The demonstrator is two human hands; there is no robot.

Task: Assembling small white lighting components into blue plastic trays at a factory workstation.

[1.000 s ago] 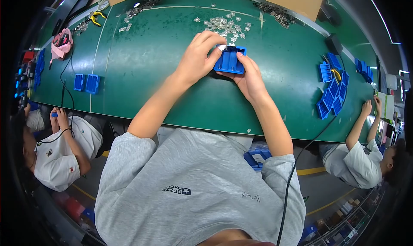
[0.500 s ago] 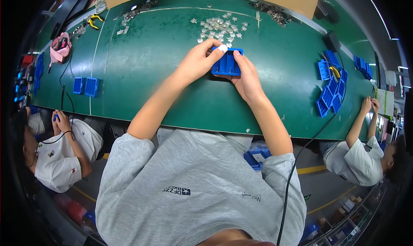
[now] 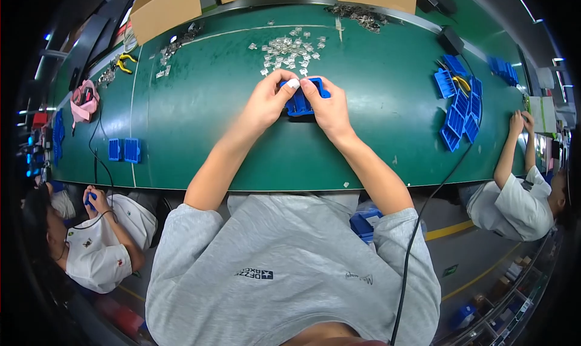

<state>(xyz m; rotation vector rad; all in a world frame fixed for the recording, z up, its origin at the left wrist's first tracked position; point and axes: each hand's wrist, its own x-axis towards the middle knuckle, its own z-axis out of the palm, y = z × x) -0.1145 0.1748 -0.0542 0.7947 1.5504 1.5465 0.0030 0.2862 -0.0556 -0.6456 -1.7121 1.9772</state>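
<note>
Above the green table, a small blue plastic box with inner dividers (image 3: 298, 108) is held between my two hands. My left hand (image 3: 268, 101) grips its left side, with a white cover on the thumb tip. My right hand (image 3: 330, 107) wraps the right side, its thumb at the far rim beside the left thumb. Fingers hide much of the box, and whether a small part sits under the thumbs cannot be seen. Just beyond lies a scattered pile of small clear and metal pieces (image 3: 287, 49).
Blue boxes (image 3: 460, 110) with yellow-handled pliers (image 3: 462, 83) lie to the right; two more blue boxes (image 3: 132, 150) are at left. Dark metal parts (image 3: 363, 18) and cardboard boxes (image 3: 166, 10) line the far edge. A black cable (image 3: 417, 225) hangs at right. Co-workers sit on both sides.
The view has shifted. The box is now tilted and more covered by my hands; my right thumb has moved inward along the far rim, next to the left thumb.
</note>
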